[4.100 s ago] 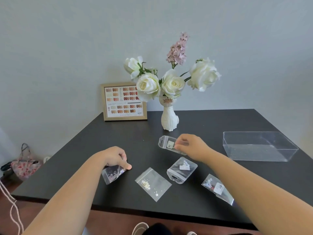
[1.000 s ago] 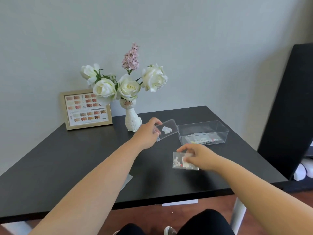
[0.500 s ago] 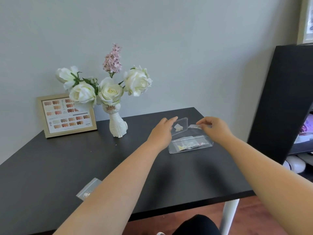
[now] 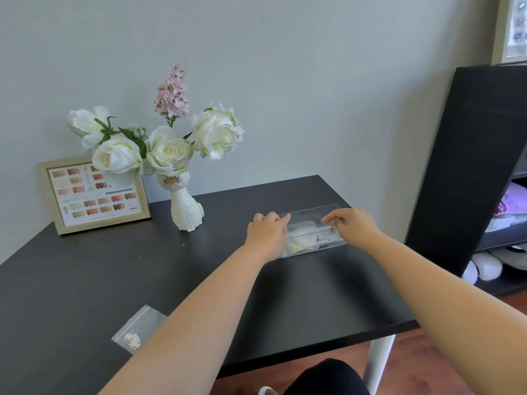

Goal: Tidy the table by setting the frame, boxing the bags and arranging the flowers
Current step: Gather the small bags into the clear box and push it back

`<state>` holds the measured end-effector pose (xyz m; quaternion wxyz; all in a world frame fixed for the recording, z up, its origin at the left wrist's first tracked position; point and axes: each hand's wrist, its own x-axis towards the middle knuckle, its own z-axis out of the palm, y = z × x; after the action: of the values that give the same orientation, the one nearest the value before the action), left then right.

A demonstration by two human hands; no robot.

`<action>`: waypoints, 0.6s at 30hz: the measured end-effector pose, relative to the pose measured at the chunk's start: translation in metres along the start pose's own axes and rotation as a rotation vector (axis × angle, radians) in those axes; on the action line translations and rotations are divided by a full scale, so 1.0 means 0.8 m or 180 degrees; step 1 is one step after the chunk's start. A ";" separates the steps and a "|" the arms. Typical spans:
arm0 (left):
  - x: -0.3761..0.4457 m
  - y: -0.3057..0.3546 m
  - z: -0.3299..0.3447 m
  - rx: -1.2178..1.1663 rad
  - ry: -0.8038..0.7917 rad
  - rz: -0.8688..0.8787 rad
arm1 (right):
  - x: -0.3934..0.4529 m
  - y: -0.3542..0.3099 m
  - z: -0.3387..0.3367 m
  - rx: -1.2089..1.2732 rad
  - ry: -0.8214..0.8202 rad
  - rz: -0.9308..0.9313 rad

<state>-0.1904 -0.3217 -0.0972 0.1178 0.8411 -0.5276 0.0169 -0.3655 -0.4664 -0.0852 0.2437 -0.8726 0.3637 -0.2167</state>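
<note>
A clear plastic box stands on the black table, right of centre, with several small clear bags of tiny decorations lying in it. My left hand covers the box's left end, fingers reaching over the rim. My right hand is at the right end, fingertips pinched together at the box's top; what they touch is unclear. One more small bag lies near the table's front left, partly behind my left forearm. A gold picture frame stands upright against the wall. White roses and a pink sprig stand in a white cat-shaped vase.
A tall black shelf unit stands close to the table's right edge, with items on its shelves. The table's front edge and a white leg are near my body. The wall runs behind the table.
Both hands carried bags to the clear box and have now lowered onto it, and those bags lie inside. My view has moved closer to the box.
</note>
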 end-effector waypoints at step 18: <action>-0.181 -0.186 -0.083 -0.0599 -0.1134 -0.0962 | -0.046 -0.051 0.054 -0.0863 0.0036 -0.1085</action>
<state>-0.1154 -0.1172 -0.0819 0.1020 0.8854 -0.4076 -0.1986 -0.3436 -0.4022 -0.1031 0.0819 -0.9450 0.2381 -0.2088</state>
